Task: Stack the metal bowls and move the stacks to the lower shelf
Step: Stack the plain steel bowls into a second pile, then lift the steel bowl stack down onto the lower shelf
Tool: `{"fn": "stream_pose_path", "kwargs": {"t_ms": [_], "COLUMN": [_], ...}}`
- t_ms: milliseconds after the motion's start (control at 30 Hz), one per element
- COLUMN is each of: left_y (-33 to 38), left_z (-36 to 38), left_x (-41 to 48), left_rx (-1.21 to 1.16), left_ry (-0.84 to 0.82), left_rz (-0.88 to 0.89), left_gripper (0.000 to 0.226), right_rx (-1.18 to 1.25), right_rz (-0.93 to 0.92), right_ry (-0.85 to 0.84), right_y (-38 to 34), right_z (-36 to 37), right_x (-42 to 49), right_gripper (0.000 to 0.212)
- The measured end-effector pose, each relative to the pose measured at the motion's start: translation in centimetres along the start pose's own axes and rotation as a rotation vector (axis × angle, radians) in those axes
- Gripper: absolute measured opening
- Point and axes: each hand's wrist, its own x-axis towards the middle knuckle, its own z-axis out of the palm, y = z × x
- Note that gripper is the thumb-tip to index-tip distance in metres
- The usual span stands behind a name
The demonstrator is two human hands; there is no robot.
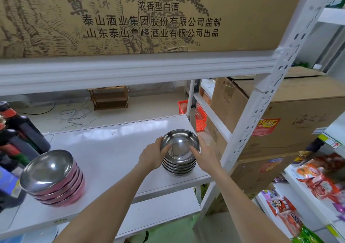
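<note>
Both hands clasp a stack of plain metal bowls [179, 153] standing on the white shelf [104, 149] at centre right of the frame, close to the shelf's right end and front edge. The left hand [153, 154] presses the stack's left flank with its thumb hooked over the top rim; the right hand [205, 154] mirrors it on the right flank, so each grip is closed against the bowls, fingers curled round the far side. A second stack, pink-sided bowls [54, 175], sits at lower left on the same shelf, well apart and leaning noticeably to one side. Judged risks: the polished steel offers little friction, so side pressure alone may let the lower bowls slip out when the stack is lifted; the near upright post [261, 112] and the shelf's front edge could catch a rim on the way down; the leaning pink stack may slide if the shelf is jolted. The lower shelf [164, 203] shows only as a pale strip beneath the board, its load and free space concealed. The fingers behind the stack are hidden, the number of nested bowls is uncertain, and the dark bottles [22, 130] at the left margin are cropped and blurred.
</note>
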Motion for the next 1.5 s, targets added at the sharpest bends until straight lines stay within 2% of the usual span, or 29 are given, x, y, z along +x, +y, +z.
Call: {"fn": "stream_pose_path", "kwargs": {"t_ms": [300, 500, 667, 867, 1100, 1300, 1367, 1500], "left_y": [0.1, 0.3, 0.6, 0.2, -1.6, -3.9, -4.4, -4.3], "left_z": [-0.1, -0.6, -1.2, -1.6, -2.0, -1.1, -0.4, 1.7], "left_x": [-0.3, -0.3, -0.6, -1.0, -1.4, -2.0, -2.3, -2.7], "left_rx": [-0.041, 0.111, 0.336, 0.540, 0.606, 0.444, 0.241, -0.320], "left_ry": [0.004, 0.001, 0.024, 0.158, 0.169, 0.145, 0.129, 0.090], "left_rz": [0.010, 0.025, 0.043, 0.109, 0.085, -0.068, -0.148, -0.317], "left_gripper": [0.062, 0.062, 0.062, 0.070, 0.081, 0.073, 0.072, 0.069], "right_rx": [-0.002, -0.026, -0.167, -0.329, -0.350, -0.009, 0.099, 0.315], "right_rz": [0.013, -0.007, -0.131, -0.138, -0.152, -0.075, -0.015, 0.090], "right_ry": [-0.011, -0.025, 0.026, 0.085, 0.114, 0.084, 0.083, 0.088], "right_y": [0.4, 0.2, -0.4, -0.3, 1.0, 1.9, 2.3, 3.4], "right_z": [0.2, -0.2, -1.0, -1.6, -2.1, -1.9, -1.4, -0.2], "right_x": [0.2, 0.4, 0.1, -0.3, -0.1, 0.2, 0.3, 0.8], "right_gripper": [0.069, 0.068, 0.039, 0.066, 0.074, 0.075, 0.072, 0.064]}}
